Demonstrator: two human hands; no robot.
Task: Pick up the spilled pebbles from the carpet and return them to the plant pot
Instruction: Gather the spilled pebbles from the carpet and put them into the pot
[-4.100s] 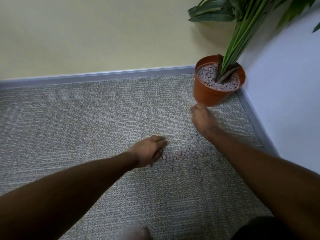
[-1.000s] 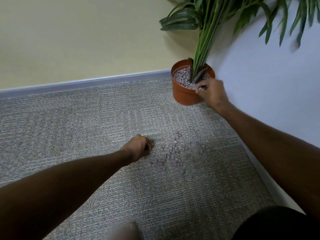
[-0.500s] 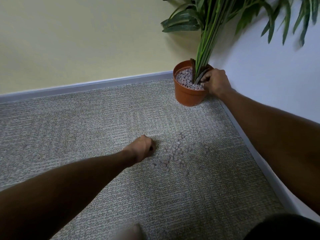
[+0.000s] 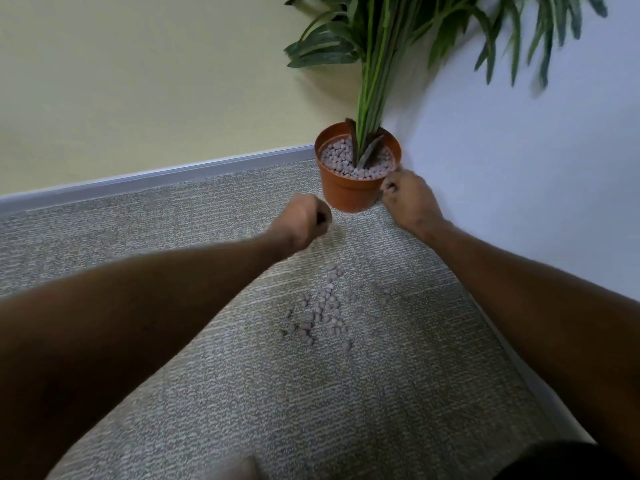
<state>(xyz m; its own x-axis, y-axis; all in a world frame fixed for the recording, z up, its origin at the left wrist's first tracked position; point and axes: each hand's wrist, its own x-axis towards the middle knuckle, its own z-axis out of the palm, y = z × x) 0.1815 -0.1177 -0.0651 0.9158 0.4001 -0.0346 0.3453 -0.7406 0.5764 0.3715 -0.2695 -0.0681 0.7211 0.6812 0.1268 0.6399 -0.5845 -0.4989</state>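
Several greyish-pink pebbles (image 4: 322, 313) lie scattered on the grey carpet (image 4: 173, 244), between my two forearms. The orange plant pot (image 4: 346, 197) stands in the corner, filled with more pebbles (image 4: 341, 161) around green stems. My left hand (image 4: 299, 225) is a closed fist held above the carpet just left of the pot's base; a dark bit shows between its fingers, and what it holds is mostly hidden. My right hand (image 4: 410, 200) has its fingers curled in and sits against the pot's lower right side, below the rim.
A yellow wall (image 4: 156, 81) with a grey baseboard (image 4: 156, 176) runs behind the pot. A white wall (image 4: 519, 168) closes the right side. Long green leaves (image 4: 381, 36) overhang the pot. A knee (image 4: 239, 469) shows at the bottom edge.
My left fist has lifted off the pebble patch and moved up towards the pot. My right hand has drawn back from over the pot's pebbles to its right side.
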